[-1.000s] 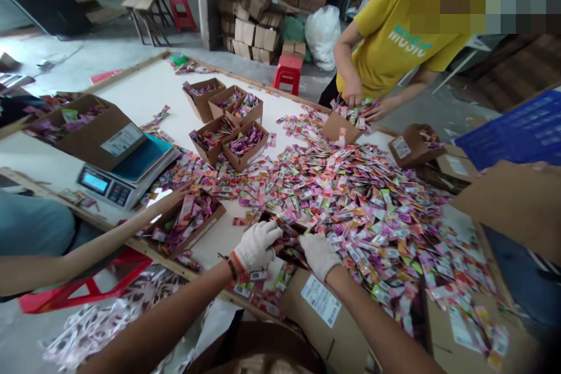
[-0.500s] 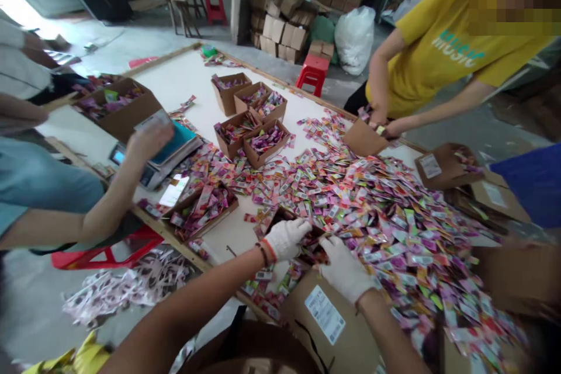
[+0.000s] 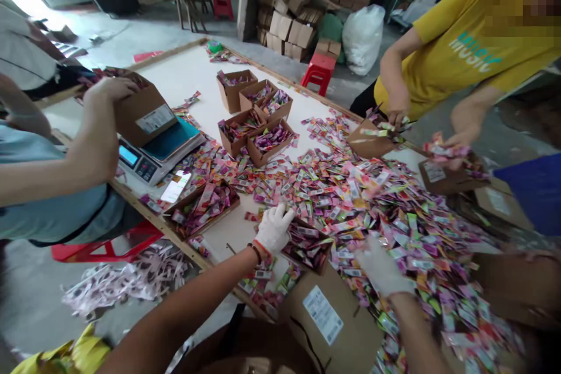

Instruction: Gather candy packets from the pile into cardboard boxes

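Observation:
My left hand (image 3: 274, 229), in a white glove, is at the left end of an open cardboard box (image 3: 323, 264), its fingers bent over the rim. Small pink and purple sachets (image 3: 307, 243) fill this box. My right hand (image 3: 382, 264), also gloved, is over the big heap of loose sachets (image 3: 372, 187) to the right of the box. Motion smears its fingers, so I cannot see whether they hold anything. Just below the box, close to my body, is a larger carton (image 3: 346, 298) with a white label.
Several filled boxes (image 3: 267, 155) stand mid-table; another sachet box (image 3: 204, 216) lies left, near a lit phone (image 3: 176, 187). A co-worker in light blue holds a box (image 3: 146, 111) on a scale (image 3: 140, 160). Opposite, a person in yellow (image 3: 464, 41) handles sachets above boxes.
My right hand has left the box and moved right over the heap. My left hand has shifted slightly left to the box's end. The co-worker's box now sits further onto the scale.

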Available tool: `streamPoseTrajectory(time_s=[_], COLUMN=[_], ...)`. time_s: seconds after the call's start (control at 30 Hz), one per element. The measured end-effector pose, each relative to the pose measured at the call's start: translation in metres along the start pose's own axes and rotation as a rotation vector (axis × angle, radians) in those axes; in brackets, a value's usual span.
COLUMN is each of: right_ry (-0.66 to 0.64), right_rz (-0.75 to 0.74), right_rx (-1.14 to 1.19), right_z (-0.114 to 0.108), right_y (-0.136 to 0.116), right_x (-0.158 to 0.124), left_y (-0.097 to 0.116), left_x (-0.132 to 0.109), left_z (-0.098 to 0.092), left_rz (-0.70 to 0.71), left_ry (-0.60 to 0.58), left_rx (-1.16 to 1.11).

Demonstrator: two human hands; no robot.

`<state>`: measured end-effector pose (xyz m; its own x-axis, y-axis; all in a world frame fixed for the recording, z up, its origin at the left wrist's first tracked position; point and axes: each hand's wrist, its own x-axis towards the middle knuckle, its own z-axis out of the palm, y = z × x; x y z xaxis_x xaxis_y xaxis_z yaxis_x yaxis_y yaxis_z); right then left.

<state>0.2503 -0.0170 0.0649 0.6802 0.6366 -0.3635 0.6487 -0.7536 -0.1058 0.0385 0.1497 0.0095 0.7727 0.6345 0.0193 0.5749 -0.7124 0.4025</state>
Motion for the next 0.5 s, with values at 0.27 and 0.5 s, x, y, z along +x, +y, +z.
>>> streamPoseTrajectory(time_s=[0.27,0.5], right_ry=[-0.410,-0.418], right_rz=[-0.225,-0.467], right_rx=[0.263,0.360], right_z=[0.099,0.086], right_y=[-0.095,-0.228], right_x=[0.015,0.059], left_y=[-0.024,-0.063], left_x=[-0.044,-0.088], left_z=[-0.029,-0.021], left_rz=[-0.161,-0.028], left_ry=[-0.086,-0.171], left_rx=[0.149,0.111])
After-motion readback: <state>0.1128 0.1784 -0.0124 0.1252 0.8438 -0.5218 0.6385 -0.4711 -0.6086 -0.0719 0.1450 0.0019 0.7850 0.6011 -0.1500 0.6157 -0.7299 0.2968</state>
